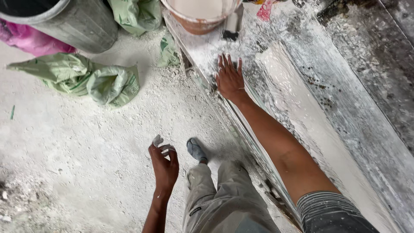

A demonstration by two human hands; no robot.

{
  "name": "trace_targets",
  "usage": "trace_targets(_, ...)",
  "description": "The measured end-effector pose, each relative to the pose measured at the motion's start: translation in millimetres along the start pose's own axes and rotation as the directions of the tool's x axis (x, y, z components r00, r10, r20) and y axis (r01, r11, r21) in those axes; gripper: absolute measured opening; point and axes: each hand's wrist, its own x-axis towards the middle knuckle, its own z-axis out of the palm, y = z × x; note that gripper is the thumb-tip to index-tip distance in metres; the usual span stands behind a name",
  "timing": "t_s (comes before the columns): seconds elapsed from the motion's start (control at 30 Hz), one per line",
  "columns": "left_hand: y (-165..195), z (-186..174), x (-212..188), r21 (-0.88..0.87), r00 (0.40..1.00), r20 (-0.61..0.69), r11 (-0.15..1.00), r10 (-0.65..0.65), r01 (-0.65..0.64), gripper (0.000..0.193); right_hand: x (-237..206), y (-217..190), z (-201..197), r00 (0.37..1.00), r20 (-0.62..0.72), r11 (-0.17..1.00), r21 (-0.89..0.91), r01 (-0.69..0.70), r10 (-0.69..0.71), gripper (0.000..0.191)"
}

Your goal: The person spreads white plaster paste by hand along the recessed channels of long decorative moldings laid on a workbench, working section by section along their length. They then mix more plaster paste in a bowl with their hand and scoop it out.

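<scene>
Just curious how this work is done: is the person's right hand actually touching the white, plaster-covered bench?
Touching. The head view shows the right hand pressed flat, fingers spread, on the near edge of the plaster-covered bench, with no gap visible beneath the palm.

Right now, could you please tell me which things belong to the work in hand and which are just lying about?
In hand: right hand flat on the plaster-coated bench; wet white plaster strip; plaster-smeared left hand.
Lying about: green sacks, grey bin, orange bucket, pink bag.
</scene>
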Motion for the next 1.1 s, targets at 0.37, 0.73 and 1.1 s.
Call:
trace_targets(0.37, 27, 33, 89, 0.012, 0.994, 0.107, 1.0, -0.016, 0.015, 0.051, 40, 206, -36, 0.608, 0.141, -0.064, 0.987, -0.146, 0.782, 0.034)
trace_targets(0.73, 185, 172, 186, -0.071, 0.698, 0.472, 0.812, 0.539, -0.579, 0.046, 15, 269, -8, 0.461, 0.387, -0.602, 0.539, 0.59, 0.798, 0.05)
trace_targets(1.1, 210, 425, 277, -0.031, 0.144, 0.821, 0.294, 0.553, -0.955, 0.051, -118, 205, -51, 0.5, 0.218, 0.106, 0.834, -0.541, 0.838, 0.033)
